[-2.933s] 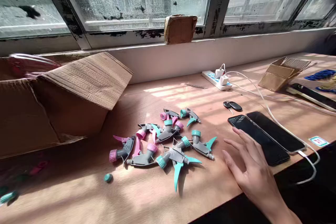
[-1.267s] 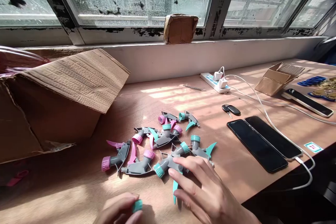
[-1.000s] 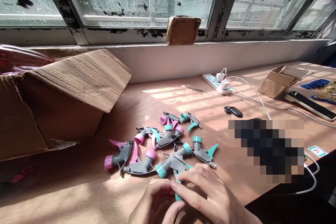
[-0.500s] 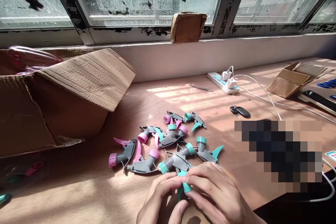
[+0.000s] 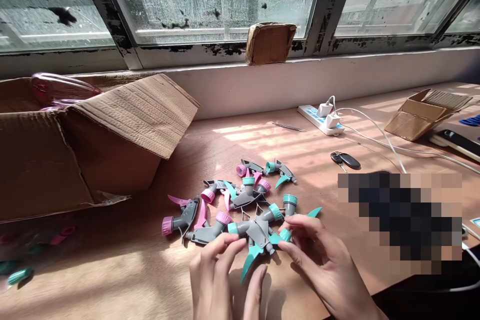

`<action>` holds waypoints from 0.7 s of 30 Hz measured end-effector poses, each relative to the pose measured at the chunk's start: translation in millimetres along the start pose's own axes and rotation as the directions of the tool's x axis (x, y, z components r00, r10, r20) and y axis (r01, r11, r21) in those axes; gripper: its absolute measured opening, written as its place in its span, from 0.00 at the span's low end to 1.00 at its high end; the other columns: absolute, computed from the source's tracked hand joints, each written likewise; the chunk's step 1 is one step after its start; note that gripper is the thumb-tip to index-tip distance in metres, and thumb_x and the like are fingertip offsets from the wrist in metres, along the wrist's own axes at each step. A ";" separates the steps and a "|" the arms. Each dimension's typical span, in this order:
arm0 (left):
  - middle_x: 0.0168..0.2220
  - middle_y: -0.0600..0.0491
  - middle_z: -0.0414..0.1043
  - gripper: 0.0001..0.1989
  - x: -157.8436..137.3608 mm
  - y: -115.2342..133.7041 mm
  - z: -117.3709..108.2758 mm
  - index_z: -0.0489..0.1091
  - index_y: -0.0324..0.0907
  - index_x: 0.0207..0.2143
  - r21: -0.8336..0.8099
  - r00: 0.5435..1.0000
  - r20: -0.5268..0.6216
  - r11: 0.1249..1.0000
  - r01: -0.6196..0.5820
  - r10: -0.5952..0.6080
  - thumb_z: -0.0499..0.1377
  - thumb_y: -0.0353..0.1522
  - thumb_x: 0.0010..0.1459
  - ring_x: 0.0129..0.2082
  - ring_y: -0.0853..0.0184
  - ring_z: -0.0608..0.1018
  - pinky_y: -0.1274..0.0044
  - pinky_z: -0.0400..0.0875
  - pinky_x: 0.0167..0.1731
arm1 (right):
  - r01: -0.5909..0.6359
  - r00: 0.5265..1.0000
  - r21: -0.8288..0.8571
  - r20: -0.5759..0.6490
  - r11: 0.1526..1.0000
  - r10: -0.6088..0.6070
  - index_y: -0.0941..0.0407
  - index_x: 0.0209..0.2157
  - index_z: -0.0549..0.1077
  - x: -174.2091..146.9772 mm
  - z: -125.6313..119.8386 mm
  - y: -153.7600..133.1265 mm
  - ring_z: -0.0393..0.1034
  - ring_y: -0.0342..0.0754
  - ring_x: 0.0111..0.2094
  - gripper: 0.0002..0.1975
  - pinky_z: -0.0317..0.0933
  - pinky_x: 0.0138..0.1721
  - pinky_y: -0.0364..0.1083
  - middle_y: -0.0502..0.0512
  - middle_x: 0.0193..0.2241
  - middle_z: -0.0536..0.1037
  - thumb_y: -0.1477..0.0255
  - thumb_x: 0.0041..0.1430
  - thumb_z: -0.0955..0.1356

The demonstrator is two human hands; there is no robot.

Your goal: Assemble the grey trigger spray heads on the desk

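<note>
In the head view, my right hand pinches a small teal nozzle cap between thumb and fingertips, low over the table. My left hand is open, with thumb and fingers apart. Between the hands lies a grey trigger spray head with a teal trigger, overlapping others in the pile. Just beyond my right fingertips is another grey spray head with a teal collar. Pink-collared spray heads, such as one grey-bodied spray head, lie left of my hands.
A cardboard box with clear pink bottles stands at left, loose teal and pink parts before it. Behind are a power strip, keys and a small carton. A blurred dark object lies right.
My hands have moved apart. The right has shifted right with the teal cap, and the left has opened and drawn left, uncovering the grey spray head. The view has shifted slightly.
</note>
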State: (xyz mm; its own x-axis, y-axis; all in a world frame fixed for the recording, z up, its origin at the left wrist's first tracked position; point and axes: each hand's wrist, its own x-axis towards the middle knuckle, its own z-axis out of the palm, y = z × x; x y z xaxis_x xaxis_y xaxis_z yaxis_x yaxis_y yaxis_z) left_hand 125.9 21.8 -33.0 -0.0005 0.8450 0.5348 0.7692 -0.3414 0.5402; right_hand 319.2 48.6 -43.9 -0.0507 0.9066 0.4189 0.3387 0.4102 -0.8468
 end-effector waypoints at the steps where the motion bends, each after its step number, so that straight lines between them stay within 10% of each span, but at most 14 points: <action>1: 0.57 0.44 0.69 0.18 3.9 -0.3 -0.4 0.65 0.49 0.58 0.049 0.999 0.007 0.998 -0.032 0.032 0.58 0.34 0.66 0.58 0.51 0.71 0.62 0.73 0.53 | 0.029 0.999 -0.016 0.014 0.999 -0.029 0.52 0.50 0.73 0.4 -0.5 -1.1 0.77 0.45 0.32 0.11 0.74 0.32 0.38 0.54 0.39 0.79 0.69 0.68 0.69; 5: 0.66 0.42 0.63 0.27 12.8 -5.0 8.8 0.54 0.44 0.68 0.134 0.982 0.160 0.983 -0.123 0.101 0.52 0.31 0.69 0.68 0.49 0.60 0.52 0.57 0.65 | 0.135 0.990 -0.091 0.049 0.987 -0.131 0.53 0.43 0.75 -0.4 -0.6 -5.8 0.72 0.41 0.24 0.05 0.69 0.25 0.37 0.51 0.33 0.77 0.69 0.67 0.70; 13: 0.64 0.42 0.60 0.32 9.1 -5.4 -2.8 0.51 0.51 0.67 -0.276 0.992 0.053 0.953 0.123 -0.113 0.59 0.33 0.64 0.65 0.51 0.66 0.61 0.72 0.57 | 0.404 0.886 -0.089 0.286 0.911 -0.365 0.55 0.45 0.70 -2.0 5.9 -13.0 0.77 0.46 0.27 0.07 0.71 0.31 0.40 0.53 0.31 0.80 0.71 0.73 0.61; 17: 0.63 0.44 0.61 0.32 -2.0 -11.0 -16.6 0.56 0.51 0.65 -0.461 0.947 0.126 0.828 0.318 -0.294 0.63 0.33 0.60 0.54 0.57 0.77 0.70 0.77 0.50 | 0.298 0.924 -0.076 0.272 0.951 -0.268 0.54 0.47 0.70 -2.2 6.5 -11.8 0.76 0.46 0.30 0.06 0.72 0.34 0.41 0.53 0.34 0.79 0.71 0.72 0.63; 21: 0.37 0.52 0.74 0.30 -4.2 -19.6 -30.5 0.64 0.44 0.58 -0.551 0.879 0.291 0.685 0.477 -0.378 0.68 0.34 0.54 0.34 0.64 0.79 0.76 0.76 0.35 | 0.130 0.933 -0.058 0.344 0.990 -0.103 0.53 0.44 0.72 -3.5 9.8 -14.5 0.74 0.45 0.30 0.06 0.70 0.32 0.41 0.49 0.30 0.76 0.68 0.70 0.66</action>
State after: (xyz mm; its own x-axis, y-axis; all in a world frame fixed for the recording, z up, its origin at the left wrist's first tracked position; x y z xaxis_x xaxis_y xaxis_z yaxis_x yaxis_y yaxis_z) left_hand 91.3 12.4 -26.0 -0.1049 0.9915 0.0764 0.1745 -0.0573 0.9830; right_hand 305.3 40.5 -36.3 -0.4050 0.8382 0.3652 0.3836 0.5183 -0.7643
